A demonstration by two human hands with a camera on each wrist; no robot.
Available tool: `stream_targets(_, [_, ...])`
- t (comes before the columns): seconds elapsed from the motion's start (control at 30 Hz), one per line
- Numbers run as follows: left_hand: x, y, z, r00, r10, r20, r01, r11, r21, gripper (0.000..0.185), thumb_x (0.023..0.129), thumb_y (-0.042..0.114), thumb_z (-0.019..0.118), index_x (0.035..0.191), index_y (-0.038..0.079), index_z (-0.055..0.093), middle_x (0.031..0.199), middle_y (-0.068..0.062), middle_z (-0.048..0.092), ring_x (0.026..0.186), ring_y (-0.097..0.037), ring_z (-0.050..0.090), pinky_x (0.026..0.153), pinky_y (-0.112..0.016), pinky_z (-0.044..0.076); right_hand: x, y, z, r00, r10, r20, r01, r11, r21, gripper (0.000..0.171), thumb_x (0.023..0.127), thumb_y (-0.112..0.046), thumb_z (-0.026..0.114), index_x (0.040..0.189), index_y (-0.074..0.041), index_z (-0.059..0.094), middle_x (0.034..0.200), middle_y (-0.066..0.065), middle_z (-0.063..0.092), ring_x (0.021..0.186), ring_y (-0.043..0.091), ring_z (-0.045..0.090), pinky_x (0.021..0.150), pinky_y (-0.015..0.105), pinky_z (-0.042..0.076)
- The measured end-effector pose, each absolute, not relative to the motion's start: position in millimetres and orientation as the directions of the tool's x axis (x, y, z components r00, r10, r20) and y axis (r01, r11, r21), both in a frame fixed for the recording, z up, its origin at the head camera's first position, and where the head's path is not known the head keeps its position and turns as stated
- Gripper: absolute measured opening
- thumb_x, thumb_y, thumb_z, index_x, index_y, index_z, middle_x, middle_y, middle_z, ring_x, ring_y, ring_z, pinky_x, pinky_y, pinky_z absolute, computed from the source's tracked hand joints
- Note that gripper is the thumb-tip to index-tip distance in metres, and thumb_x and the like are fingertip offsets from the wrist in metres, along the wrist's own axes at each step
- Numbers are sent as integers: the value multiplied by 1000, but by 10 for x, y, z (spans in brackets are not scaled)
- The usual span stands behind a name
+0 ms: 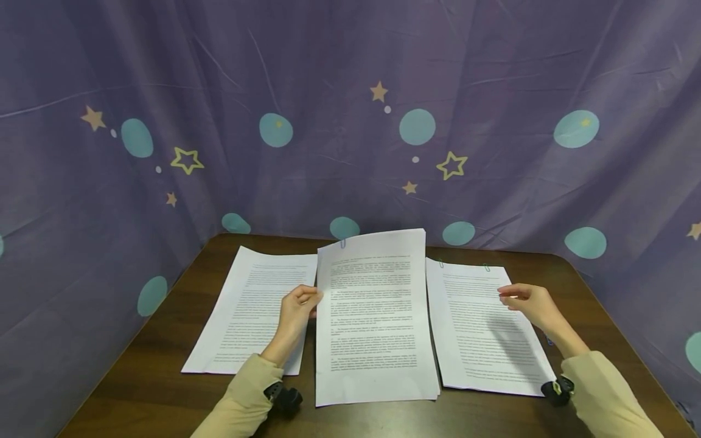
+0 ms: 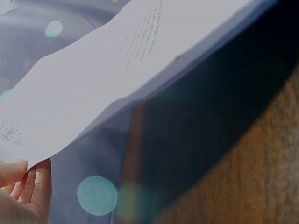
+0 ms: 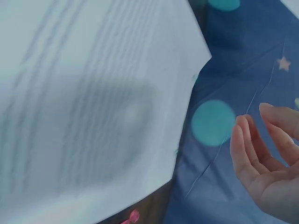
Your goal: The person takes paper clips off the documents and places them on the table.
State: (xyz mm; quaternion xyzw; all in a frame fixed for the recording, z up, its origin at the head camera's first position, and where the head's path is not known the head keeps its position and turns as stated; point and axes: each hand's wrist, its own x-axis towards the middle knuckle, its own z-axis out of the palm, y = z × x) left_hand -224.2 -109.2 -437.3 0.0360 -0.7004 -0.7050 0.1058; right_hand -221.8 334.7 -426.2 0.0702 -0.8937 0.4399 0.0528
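Three stacks of printed paper lie side by side on a dark wooden table (image 1: pixel 164 340). My left hand (image 1: pixel 298 304) pinches the left edge of the middle stack (image 1: pixel 375 316) and lifts its far end off the table; a blue paper clip (image 1: pixel 342 243) sits at its top left corner. In the left wrist view, the lifted sheets (image 2: pixel 93 79) arch above my thumb and fingers (image 2: pixel 21 179). My right hand (image 1: pixel 526 301) hovers over the right stack (image 1: pixel 482 328) with loosely curled fingers, holding nothing. The right wrist view shows those fingers (image 3: pixel 261 154) apart from the paper (image 3: pixel 93 107).
The left stack (image 1: pixel 246 310) lies flat beside my left hand. Green clips (image 1: pixel 486 267) mark the right stack's top edge. A purple curtain with stars and teal dots (image 1: pixel 350 121) closes in the table on three sides. A small pink object (image 3: pixel 133 217) lies near the paper's edge.
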Motion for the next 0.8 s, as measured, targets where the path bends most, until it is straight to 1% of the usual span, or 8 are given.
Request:
stream_targets(0.1, [-2241, -1090, -4367, -977, -198, 82, 84, 3, 997, 19, 80, -2, 60, 93, -14, 54, 79, -11, 66, 54, -9, 57, 48, -19, 47, -2245, 3220, -4193, -980, -89, 178, -196, 587, -785, 27, 83, -7, 60, 103, 11, 59, 100, 26, 60, 70, 1, 59, 65, 20, 49])
stream_targets(0.2, [-2248, -1086, -4374, -975, -205, 80, 79, 13, 997, 17, 79, -3, 60, 93, -13, 54, 78, -10, 66, 53, -9, 56, 48, -19, 46, -2271, 3097, -4131, -976, -97, 197, -216, 581, -784, 27, 82, -8, 61, 103, 9, 60, 99, 24, 61, 71, 3, 59, 65, 19, 48])
stream_targets(0.43, [-2242, -1078, -4370, -973, -209, 94, 92, 21, 996, 16, 79, -4, 59, 91, -13, 55, 76, -11, 65, 53, -10, 55, 47, -19, 46, -2366, 2790, -4005, -954, -136, 267, -296, 555, -777, 22, 80, -4, 63, 99, 6, 63, 98, 21, 62, 73, 4, 59, 65, 18, 48])
stream_targets(0.53, [-2245, -1084, -4368, -975, -203, 94, 90, 27, 996, 16, 79, -3, 60, 92, -13, 55, 78, -12, 65, 54, -10, 55, 47, -19, 46, -2396, 2657, -3942, -942, -152, 298, -331, 561, -759, 20, 80, -6, 64, 97, 4, 64, 97, 19, 63, 77, 9, 59, 65, 18, 47])
stream_targets(0.67, [-2258, -1094, -4368, -976, -195, 96, 91, 35, 995, 17, 79, -3, 60, 92, -13, 55, 80, -12, 65, 53, -7, 54, 48, -21, 47, -2429, 2468, -3843, -932, -176, 316, -358, 561, -746, 20, 80, -10, 64, 98, 1, 65, 97, 16, 64, 80, 19, 59, 65, 21, 47])
stream_targets(0.8, [-2258, -1097, -4353, -975, -199, 95, 89, 38, 995, 17, 79, -3, 60, 92, -13, 54, 78, -11, 66, 52, -6, 53, 49, -24, 48, -2468, 2264, -3739, -928, -196, 317, -372, 532, -761, 22, 81, -10, 64, 100, 2, 64, 99, 17, 63, 83, 26, 58, 67, 25, 47])
